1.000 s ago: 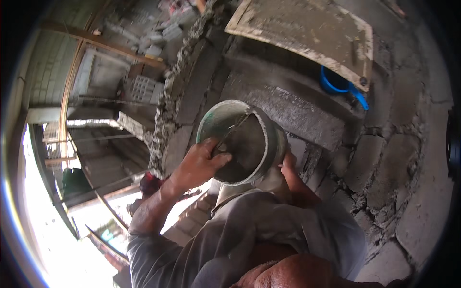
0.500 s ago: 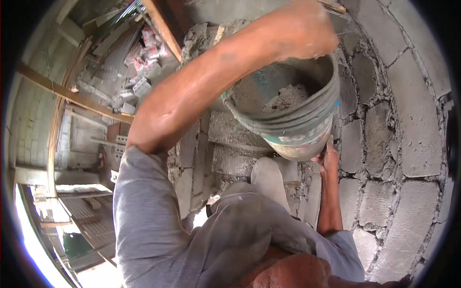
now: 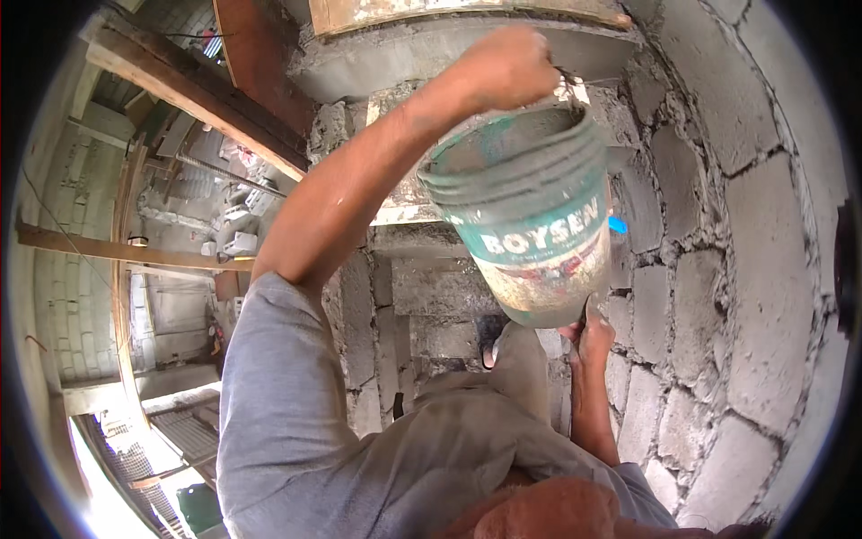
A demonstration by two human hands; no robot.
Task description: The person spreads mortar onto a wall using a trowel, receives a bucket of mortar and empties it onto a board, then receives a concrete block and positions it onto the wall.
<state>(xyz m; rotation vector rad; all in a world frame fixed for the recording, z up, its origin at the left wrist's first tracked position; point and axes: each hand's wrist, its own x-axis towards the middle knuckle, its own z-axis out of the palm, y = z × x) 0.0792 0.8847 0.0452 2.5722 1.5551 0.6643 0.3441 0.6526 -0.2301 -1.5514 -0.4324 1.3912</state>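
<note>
A green plastic bucket [image 3: 530, 216], smeared with grey mortar, is held up high in front of me against the block wall. It is tilted, so its mouth faces up and away and I see its side and bottom. My left hand [image 3: 507, 67] is closed on the rim or wire handle at the bucket's top edge, with the arm stretched upward. My right hand [image 3: 588, 337] grips the bottom edge of the bucket from below. What the bucket holds is hidden from here.
A grey concrete block wall [image 3: 736, 269] with rough mortar joints fills the right side. A wooden formwork board [image 3: 467, 11] runs along the top, above a concrete ledge. Wooden beams [image 3: 189, 94] cross at upper left. A sandalled foot [image 3: 489, 341] rests on blocks, with a drop at left.
The bucket has gone up from chest height to above head level and has tipped over. Its inside with mortar showed before; now only its outside shows. The left arm has stretched out.
</note>
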